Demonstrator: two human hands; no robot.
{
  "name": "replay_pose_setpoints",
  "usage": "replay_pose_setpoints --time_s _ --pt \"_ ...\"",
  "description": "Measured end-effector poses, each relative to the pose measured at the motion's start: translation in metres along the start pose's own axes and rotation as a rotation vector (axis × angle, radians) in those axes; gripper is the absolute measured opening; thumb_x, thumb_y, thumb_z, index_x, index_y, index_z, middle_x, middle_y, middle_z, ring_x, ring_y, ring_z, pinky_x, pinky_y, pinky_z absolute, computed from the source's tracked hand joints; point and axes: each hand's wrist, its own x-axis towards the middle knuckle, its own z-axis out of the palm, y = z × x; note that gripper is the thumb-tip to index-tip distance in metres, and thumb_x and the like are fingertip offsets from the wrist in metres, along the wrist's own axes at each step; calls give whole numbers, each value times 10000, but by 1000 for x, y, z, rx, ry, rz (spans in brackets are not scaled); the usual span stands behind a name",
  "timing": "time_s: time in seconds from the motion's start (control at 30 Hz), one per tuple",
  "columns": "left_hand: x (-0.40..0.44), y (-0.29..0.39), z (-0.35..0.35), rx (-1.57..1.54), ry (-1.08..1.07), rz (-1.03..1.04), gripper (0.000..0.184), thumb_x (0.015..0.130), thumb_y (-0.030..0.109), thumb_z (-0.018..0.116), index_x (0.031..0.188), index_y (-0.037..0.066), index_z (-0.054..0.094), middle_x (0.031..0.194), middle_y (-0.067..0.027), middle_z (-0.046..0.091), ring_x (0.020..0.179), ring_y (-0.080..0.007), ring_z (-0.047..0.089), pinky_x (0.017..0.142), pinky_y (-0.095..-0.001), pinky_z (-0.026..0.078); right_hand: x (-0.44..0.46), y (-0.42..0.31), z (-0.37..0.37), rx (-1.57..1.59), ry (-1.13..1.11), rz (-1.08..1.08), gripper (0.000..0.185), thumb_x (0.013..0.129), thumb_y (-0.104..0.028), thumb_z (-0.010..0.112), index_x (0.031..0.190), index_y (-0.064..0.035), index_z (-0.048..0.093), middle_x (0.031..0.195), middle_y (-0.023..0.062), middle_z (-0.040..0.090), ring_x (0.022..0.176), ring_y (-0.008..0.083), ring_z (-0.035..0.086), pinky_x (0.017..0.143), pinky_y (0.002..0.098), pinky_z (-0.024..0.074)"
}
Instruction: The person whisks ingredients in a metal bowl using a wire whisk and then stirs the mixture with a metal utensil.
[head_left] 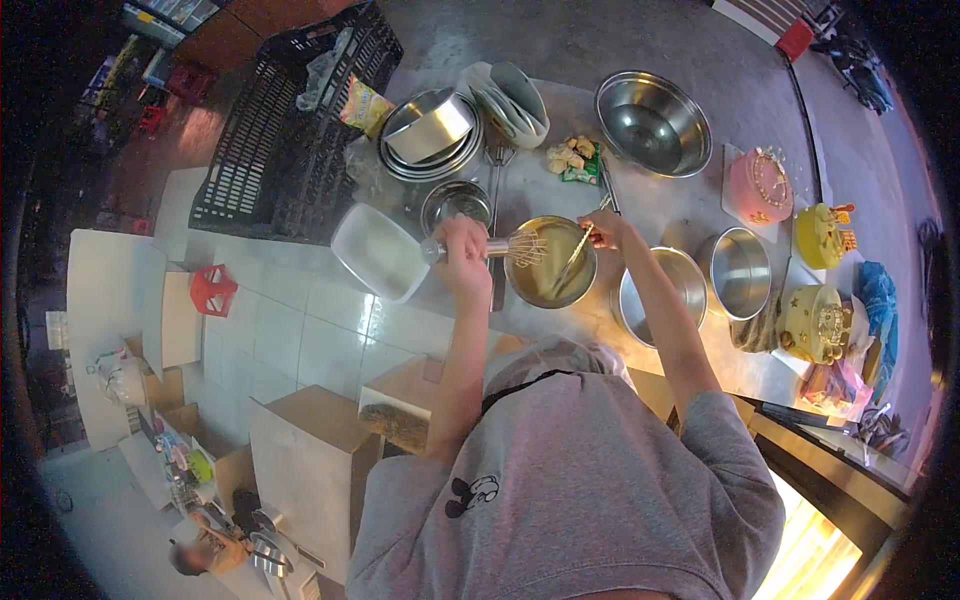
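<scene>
Left hand: The left hand (pixel 462 240) is wrapped around the handle of a wire whisk (pixel 524 247). The whisk lies sideways, and its loops hang over the near bowl.
Right hand: The right hand (pixel 604 229) pinches a thin striped stick (pixel 582 247). The low end of the stick dips into the batter.
Mixing bowl: The round metal mixing bowl (pixel 586 287) sits on the table in front of the person, between the two hands. Smooth tan batter (pixel 540 282) is inside it.
White tub: A white tub (pixel 352 262) with round corners is just left of the whisk, near the left hand.
Small bowl: A small metal bowl (pixel 437 200) is behind the left hand.
Stack: Past the small bowl, shiny metal pans (pixel 430 130) are piled up. White jugs (pixel 515 105) lie beside them.
Big bowl: A big steel bowl (pixel 655 120) is past the right hand. Tan lumps (pixel 570 155) and a green packet (pixel 583 170) are near it.
Cake tins: Two round tins stand to the right, one (pixel 640 320) under the right arm and one (pixel 740 275) beside it.
Cakes: A pink cake (pixel 757 190) and two yellow cakes, one (pixel 818 238) behind the other (pixel 808 325), are at the right end.
Crate: A black plastic crate (pixel 245 160) is at the far left.
</scene>
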Motion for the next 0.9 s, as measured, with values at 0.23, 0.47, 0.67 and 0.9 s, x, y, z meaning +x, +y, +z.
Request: replay_pose_setpoints --time_s 0.23,0.47,0.67,0.9 --pt "7 -12 3 43 45 -22 344 782 134 445 478 117 284 397 -6 274 374 -102 273 511 -273 307 17 -5 -17 117 6 140 207 739 -307 530 612 -153 473 580 -48 424 545 101 395 521 249 346" --pt "14 -23 11 -57 31 -28 340 749 56 465 470 113 280 413 0 309 367 -88 286 445 -236 284 41 -9 -38 135 94 133 190 751 -303 501 624 -162 491 577 -40 448 534 109 394 501 271 319" --pt "23 -32 17 -61 7 -34 347 760 77 467 473 116 277 409 2 305 353 -87 267 426 -233 278 43 -11 -49 276 218 15 190 696 -259 522 571 -119 491 466 -2 370 398 115 345 398 284 284" --pt "26 -37 16 -61 -32 -35 354 766 97 467 471 118 273 406 6 290 351 -84 252 431 -230 286 40 -20 -59 254 170 26 166 682 -221 516 553 -125 475 508 -12 416 439 116 372 427 242 302"
